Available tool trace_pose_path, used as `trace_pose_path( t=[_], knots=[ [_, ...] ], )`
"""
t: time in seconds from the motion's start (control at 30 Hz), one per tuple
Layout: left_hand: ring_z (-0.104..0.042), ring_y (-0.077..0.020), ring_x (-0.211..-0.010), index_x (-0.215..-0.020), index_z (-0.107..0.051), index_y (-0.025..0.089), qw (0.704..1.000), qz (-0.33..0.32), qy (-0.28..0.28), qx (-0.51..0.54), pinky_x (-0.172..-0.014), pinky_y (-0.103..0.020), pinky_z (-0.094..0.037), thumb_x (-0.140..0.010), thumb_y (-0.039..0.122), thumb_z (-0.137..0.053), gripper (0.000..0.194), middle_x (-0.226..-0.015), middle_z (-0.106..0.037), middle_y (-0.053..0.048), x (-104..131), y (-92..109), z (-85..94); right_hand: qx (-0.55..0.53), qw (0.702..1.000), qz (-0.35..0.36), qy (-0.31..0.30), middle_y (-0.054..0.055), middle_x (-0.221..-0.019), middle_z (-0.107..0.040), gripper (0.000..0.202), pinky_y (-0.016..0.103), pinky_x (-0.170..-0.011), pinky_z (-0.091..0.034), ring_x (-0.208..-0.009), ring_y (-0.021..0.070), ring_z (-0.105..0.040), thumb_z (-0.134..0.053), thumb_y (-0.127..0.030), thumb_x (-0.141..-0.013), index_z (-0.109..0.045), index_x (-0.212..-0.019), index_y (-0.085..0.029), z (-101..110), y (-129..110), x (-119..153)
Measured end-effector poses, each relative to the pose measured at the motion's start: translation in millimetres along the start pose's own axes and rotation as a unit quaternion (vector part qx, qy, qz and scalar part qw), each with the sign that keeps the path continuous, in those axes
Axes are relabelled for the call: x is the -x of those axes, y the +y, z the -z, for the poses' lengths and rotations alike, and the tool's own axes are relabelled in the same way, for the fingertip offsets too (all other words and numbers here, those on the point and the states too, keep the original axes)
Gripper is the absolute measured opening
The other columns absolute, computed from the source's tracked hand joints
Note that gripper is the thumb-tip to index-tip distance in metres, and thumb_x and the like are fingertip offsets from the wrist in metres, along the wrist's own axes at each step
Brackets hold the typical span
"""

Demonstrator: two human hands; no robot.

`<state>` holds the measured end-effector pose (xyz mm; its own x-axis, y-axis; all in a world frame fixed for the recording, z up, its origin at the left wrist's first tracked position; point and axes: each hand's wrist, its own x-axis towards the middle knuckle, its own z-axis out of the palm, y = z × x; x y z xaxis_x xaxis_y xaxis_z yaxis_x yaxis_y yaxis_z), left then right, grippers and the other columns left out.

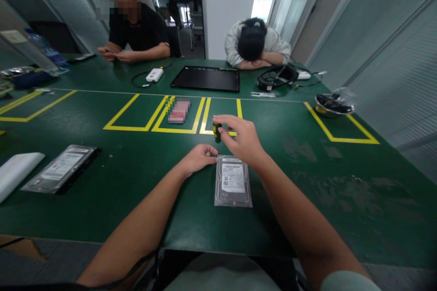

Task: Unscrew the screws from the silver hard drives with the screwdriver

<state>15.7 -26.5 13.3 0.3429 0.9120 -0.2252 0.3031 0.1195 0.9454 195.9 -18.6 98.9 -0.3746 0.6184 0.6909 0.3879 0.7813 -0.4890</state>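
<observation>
A silver hard drive (233,184) with a white label lies flat on the green table in front of me. My right hand (241,138) grips a short screwdriver (217,132) by its black and yellow handle. The screwdriver stands upright above the drive's far left corner, and its thin tip is too small to make out. At that same corner, my left hand (201,159) has its fingers curled and its thumb against the drive's edge. Whether anything small sits between those fingertips is hidden.
Left of me lie a second hard drive (62,168) and a white object (18,170). Yellow tape (174,131) marks the table. Farther back are a dark flat panel (206,78), a headset-like device (277,76) and a bowl (334,103). Two people sit opposite.
</observation>
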Motion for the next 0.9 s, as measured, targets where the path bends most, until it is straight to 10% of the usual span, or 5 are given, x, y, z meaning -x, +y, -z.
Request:
trace_pose_path(
  t=[0.2, 0.9],
  knots=[
    [-0.038, -0.0078, -0.048, -0.089, -0.06, 0.015, 1.0, 0.003, -0.002, 0.006, -0.047, -0.021, -0.023, -0.068, 0.031, -0.076, 0.031, -0.055, -0.044, 0.008, -0.3, -0.9, 0.8, 0.034, 0.999, -0.019, 0.022, 0.006, -0.093, -0.067, 0.014, 0.032, -0.076, -0.053, -0.087, 0.0169, -0.064, -0.066, -0.02, -0.083, -0.069, -0.097, -0.018, -0.1, -4.7, -1.5],
    [-0.044, -0.0091, -0.051, -0.087, -0.06, 0.014, 1.0, 0.001, -0.001, 0.012, -0.049, -0.021, -0.027, -0.067, 0.03, -0.076, 0.03, -0.058, -0.05, 0.006, -0.3, -0.5, -0.2, -0.007, 1.0, 0.008, 0.011, 0.007, -0.106, -0.073, 0.021, 0.035, -0.089, -0.053, -0.101, 0.0178, -0.067, -0.054, -0.014, -0.089, -0.068, -0.104, -0.018, -0.6, -3.2, -1.5]
  ],
)
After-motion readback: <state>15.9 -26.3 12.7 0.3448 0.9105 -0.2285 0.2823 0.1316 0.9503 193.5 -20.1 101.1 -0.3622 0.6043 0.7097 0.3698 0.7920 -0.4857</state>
